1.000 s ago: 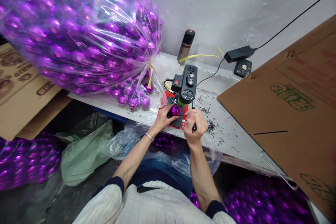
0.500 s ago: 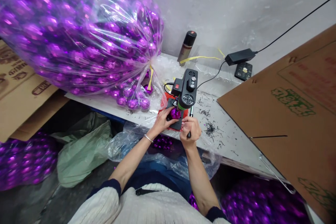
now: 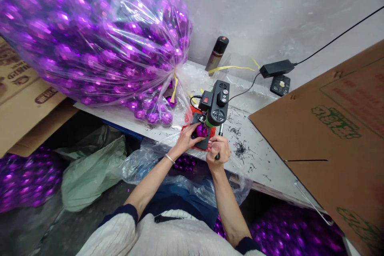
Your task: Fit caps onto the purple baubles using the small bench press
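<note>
A small black bench drill press [image 3: 218, 104] stands on the white table, with a red sheet [image 3: 188, 118] under its base. Below its head sits a shiny purple ball [image 3: 202, 130]. The thumb and fingers of my left hand [image 3: 186, 138] are closed around this ball from the left, on the black base plate [image 3: 204, 144]. My right hand [image 3: 218, 151] is wrapped in a fist round the press's lever handle [image 3: 221, 129], just right of the base. Where the ball meets the tool is partly hidden by the head.
A big clear bag of purple balls [image 3: 105, 48] lies on the left. Behind stand a spray can [image 3: 217, 54] and a black power adapter [image 3: 277, 68]. Black shavings [image 3: 241, 149] litter the table [image 3: 264, 160]. Cardboard boxes [image 3: 330, 120] border the right; flattened cardboard [image 3: 33, 100] lies left.
The view has shifted slightly, moving the press and bag a little to the right in the picture. Both hands keep their hold on the ball and the lever.
</note>
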